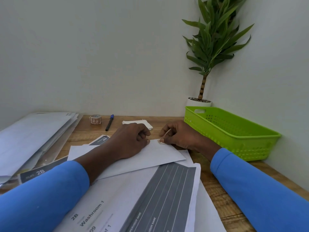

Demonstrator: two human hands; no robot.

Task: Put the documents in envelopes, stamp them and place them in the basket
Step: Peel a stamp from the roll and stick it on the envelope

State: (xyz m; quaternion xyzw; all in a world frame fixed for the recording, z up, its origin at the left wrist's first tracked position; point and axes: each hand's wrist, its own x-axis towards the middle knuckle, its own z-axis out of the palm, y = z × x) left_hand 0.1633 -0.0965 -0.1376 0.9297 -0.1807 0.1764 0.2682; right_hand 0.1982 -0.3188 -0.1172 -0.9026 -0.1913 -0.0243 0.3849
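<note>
Mostly the risk starts with what lies underneath: loose documents (117, 206) fan over the near edge of the table (217, 190), and the envelope (150, 156) lies askew on top of them, mid-table, so any sideways push could make it skate on the slick sheets. The left hand (130, 141) rests its weight on the envelope with its fingers clenched, holding nothing that I can make out. If that weight lifts, the envelope may turn just as the stamp goes down. The right hand (178, 138), just beyond the envelope's far right corner, pinches the stamp (161, 141) against that corner. The stamp looks only partly laid, so a hurried press could set it crooked, crease it or leave part hanging off the edge. If it is adhesive, it could also cling to the fingers and lift away with them. A pale sliver shows between the right fingers, perhaps backing, but it is too small to tell. The envelope itself is plain white, long and flat, with no writing visible, and I cannot tell whether a document is already inside. The stamp is tiny, pale pinkish, with a scalloped edge. Farther off, a roll (95, 119) of like-coloured stamps stands near the far edge. The green basket (225, 139) waits at the far right corner, near the right hand, with nothing visible inside it.
</note>
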